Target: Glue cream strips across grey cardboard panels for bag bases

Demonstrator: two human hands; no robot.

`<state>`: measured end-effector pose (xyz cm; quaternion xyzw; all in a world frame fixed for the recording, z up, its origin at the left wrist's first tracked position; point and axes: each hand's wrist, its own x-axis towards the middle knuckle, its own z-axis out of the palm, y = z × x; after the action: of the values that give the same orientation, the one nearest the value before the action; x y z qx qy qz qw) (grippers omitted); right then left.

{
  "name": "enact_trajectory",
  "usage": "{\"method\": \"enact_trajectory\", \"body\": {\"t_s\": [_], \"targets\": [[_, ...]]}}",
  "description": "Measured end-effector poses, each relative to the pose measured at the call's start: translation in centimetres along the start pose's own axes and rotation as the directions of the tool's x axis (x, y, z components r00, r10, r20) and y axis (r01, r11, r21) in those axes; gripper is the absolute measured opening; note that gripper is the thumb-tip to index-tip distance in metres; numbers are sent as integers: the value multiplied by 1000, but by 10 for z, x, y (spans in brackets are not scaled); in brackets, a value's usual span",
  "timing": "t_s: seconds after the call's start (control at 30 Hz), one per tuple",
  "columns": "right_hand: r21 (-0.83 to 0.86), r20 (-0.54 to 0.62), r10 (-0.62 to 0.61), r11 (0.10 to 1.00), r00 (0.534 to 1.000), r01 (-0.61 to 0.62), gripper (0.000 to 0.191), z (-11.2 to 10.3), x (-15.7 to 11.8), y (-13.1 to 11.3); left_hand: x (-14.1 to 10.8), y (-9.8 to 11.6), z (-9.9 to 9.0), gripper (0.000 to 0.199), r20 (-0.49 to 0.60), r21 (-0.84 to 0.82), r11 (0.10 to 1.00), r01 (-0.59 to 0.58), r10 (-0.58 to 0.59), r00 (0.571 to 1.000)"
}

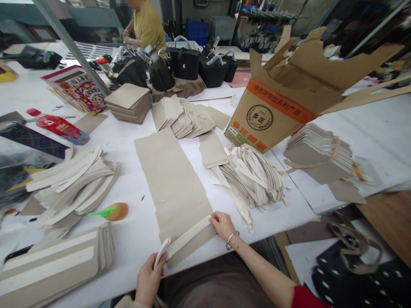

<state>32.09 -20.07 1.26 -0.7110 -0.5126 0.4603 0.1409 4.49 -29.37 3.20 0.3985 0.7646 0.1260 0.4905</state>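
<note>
My left hand (152, 271) is closed around one or more white strips near the front table edge. A long white strip (189, 234) slants over the near end of a long beige sheet (175, 179). At the strip's far right end, my right hand (223, 224) pinches its tip between thumb and fingers. Right of the sheet lies a heap of pale strips (253, 175). More curved strips (77, 184) are piled at the left. An orange glue bottle with a green nozzle (118, 211) lies left of the sheet.
Stacked beige panels (58, 265) sit front left. Behind are beige card stacks (128, 102), black handbags (184, 62) and an open cardboard box (269, 111). A red bottle (59, 126) lies at left. A person in yellow (149, 25) is at the back. More panels (321, 154) lie right.
</note>
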Motion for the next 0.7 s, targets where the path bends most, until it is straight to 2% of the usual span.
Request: {"method": "enact_trajectory", "body": {"t_s": [0.43, 0.7], "targets": [[52, 1, 27, 998, 1000, -27, 19, 5, -1, 4, -4, 15, 1, 51, -77, 12, 1000, -12, 13, 997], [89, -9, 52, 995, 999, -51, 20, 6, -2, 4, -5, 22, 1, 47, -90, 37, 999, 4, -1, 996]]}}
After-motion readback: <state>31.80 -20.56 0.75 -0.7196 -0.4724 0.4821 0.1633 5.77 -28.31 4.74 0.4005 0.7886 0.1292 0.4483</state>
